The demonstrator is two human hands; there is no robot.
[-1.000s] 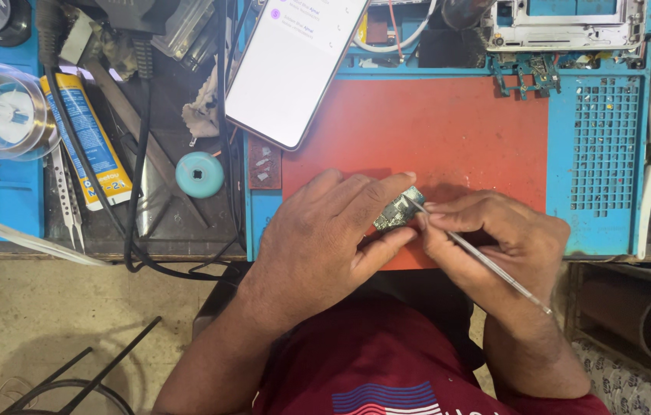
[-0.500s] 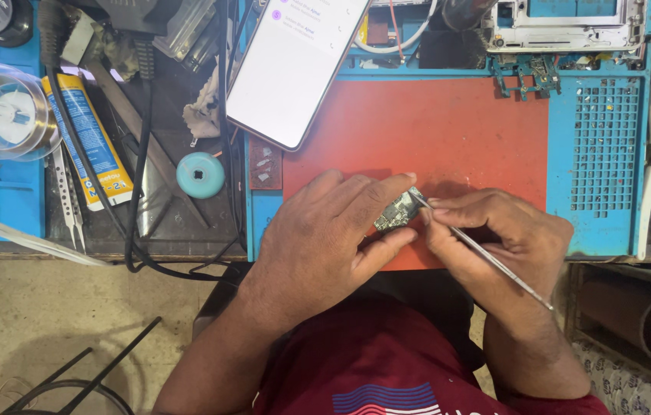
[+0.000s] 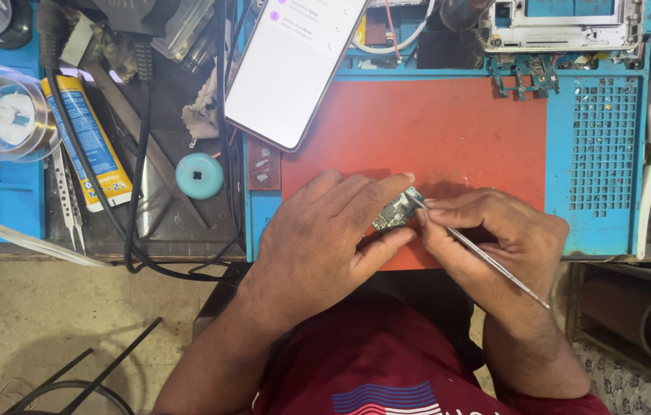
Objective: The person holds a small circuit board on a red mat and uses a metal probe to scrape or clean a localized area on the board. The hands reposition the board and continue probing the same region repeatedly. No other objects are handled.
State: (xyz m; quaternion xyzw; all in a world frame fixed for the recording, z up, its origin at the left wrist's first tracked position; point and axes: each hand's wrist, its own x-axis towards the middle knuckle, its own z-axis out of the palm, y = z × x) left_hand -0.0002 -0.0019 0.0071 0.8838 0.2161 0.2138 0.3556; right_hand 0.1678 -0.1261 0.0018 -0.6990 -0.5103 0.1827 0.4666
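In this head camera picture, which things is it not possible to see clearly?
- Small green circuit board, head view: mostly hidden by the left hand; parts too small.
- Thin metal probe: where its tip meets the board is too small; the right hand covers its middle.
- White-screened smartphone: cut off by the top edge.
- Silver phone frame: cut off above.
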